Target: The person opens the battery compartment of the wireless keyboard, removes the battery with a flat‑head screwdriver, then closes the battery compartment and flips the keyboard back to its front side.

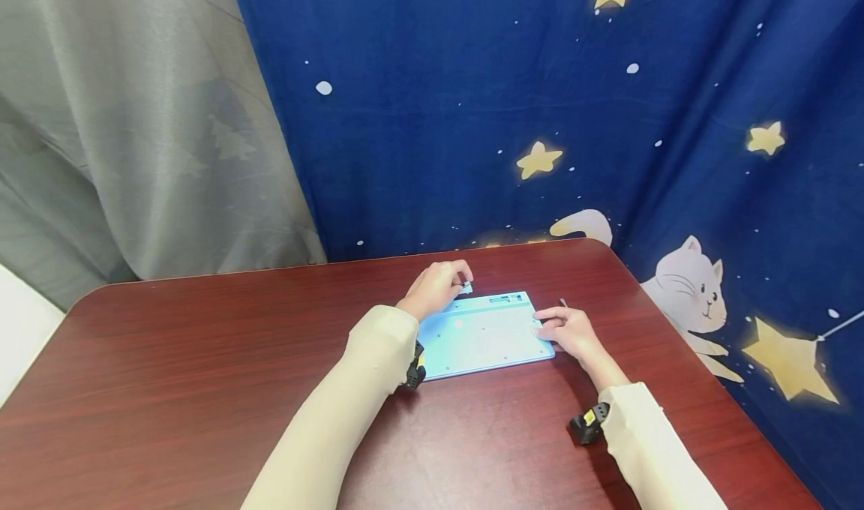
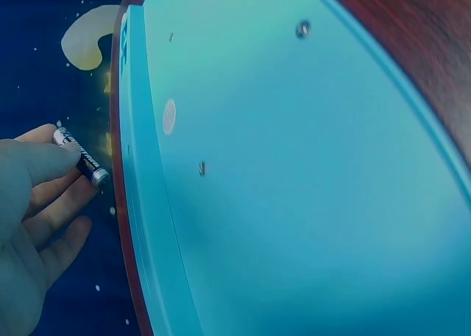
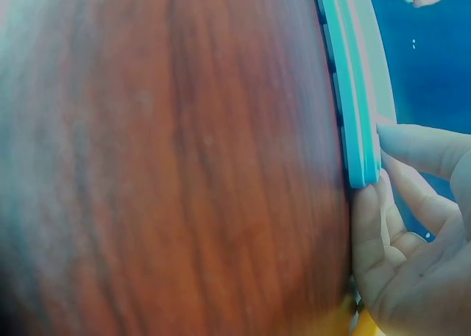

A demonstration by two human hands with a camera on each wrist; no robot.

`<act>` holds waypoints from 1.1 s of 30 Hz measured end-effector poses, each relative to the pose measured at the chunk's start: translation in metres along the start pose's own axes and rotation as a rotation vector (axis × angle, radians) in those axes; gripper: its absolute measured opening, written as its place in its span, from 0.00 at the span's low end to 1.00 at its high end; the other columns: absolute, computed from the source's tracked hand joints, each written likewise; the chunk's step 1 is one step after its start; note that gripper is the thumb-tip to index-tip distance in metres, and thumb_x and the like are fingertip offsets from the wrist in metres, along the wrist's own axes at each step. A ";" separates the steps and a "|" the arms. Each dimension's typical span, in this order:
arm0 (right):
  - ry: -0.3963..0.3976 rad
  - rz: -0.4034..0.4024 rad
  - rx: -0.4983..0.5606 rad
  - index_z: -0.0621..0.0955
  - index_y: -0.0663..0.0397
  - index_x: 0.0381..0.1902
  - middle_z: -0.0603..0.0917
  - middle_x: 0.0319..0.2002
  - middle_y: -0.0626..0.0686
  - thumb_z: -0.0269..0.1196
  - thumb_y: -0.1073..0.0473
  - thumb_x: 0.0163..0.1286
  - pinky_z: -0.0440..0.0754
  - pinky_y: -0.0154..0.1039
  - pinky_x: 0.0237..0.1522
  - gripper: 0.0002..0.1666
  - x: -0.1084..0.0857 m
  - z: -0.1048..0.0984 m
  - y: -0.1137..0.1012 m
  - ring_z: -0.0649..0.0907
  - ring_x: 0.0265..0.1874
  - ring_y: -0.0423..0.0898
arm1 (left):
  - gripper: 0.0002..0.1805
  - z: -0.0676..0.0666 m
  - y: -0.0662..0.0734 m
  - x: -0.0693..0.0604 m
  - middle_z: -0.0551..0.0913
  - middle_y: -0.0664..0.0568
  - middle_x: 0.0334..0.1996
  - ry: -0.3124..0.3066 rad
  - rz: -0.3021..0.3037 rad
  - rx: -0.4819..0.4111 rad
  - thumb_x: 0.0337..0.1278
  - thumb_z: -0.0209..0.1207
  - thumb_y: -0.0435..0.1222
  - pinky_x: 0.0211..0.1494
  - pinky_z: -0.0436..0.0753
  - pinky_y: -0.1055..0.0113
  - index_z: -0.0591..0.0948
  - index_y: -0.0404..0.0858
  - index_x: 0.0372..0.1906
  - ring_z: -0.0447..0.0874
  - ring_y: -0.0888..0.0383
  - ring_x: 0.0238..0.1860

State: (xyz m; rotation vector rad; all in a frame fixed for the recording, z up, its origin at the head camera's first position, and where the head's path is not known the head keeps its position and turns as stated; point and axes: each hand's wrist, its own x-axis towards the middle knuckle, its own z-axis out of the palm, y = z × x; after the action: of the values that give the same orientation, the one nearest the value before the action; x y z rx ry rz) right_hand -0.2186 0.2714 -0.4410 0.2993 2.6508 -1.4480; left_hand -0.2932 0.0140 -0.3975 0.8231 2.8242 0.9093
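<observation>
A light blue keyboard [image 1: 489,337] lies back side up on the table, small screws dotted over its underside. Near its far right corner is an uncovered battery slot [image 1: 506,298]. Just past the keyboard's far edge, my left hand [image 1: 435,289] pinches a small cylindrical battery [image 2: 82,158], dark with silver ends, between thumb and fingers. My right hand [image 1: 570,331] grips the keyboard's right end, with fingers on both faces of the edge in the right wrist view. Key edges show along the side facing the table.
The dark red wooden table [image 1: 202,375] has rounded far corners. Close behind it hangs a blue curtain [image 1: 432,120] with stars, and a grey curtain [image 1: 169,120] at left. A thin dark object [image 1: 563,302] shows beyond the right hand; its kind is unclear.
</observation>
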 end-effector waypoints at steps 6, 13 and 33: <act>0.000 0.005 -0.001 0.79 0.63 0.49 0.82 0.28 0.53 0.67 0.64 0.54 0.79 0.38 0.28 0.22 0.000 -0.001 0.000 0.78 0.26 0.45 | 0.11 -0.003 -0.008 -0.001 0.81 0.54 0.34 0.001 -0.018 0.053 0.57 0.57 0.29 0.40 0.76 0.66 0.79 0.44 0.44 0.77 0.61 0.36; -0.004 0.002 -0.003 0.79 0.64 0.49 0.82 0.28 0.53 0.67 0.64 0.55 0.79 0.38 0.28 0.22 0.000 -0.001 -0.002 0.78 0.27 0.45 | 0.12 -0.005 -0.018 -0.004 0.81 0.54 0.38 -0.035 -0.073 0.073 0.58 0.57 0.30 0.43 0.76 0.64 0.79 0.45 0.45 0.77 0.60 0.40; 0.005 0.001 -0.023 0.80 0.63 0.48 0.80 0.28 0.53 0.66 0.65 0.54 0.78 0.38 0.25 0.21 0.000 0.001 -0.001 0.77 0.26 0.45 | 0.13 -0.013 -0.048 -0.016 0.82 0.54 0.37 -0.063 -0.173 0.127 0.56 0.57 0.27 0.44 0.77 0.61 0.82 0.48 0.41 0.77 0.58 0.39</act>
State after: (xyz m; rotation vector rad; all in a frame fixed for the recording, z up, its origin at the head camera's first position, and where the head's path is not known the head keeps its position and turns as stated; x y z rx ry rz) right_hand -0.2189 0.2702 -0.4402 0.3024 2.6685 -1.4167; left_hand -0.3047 -0.0342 -0.4155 0.5948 2.8660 0.6753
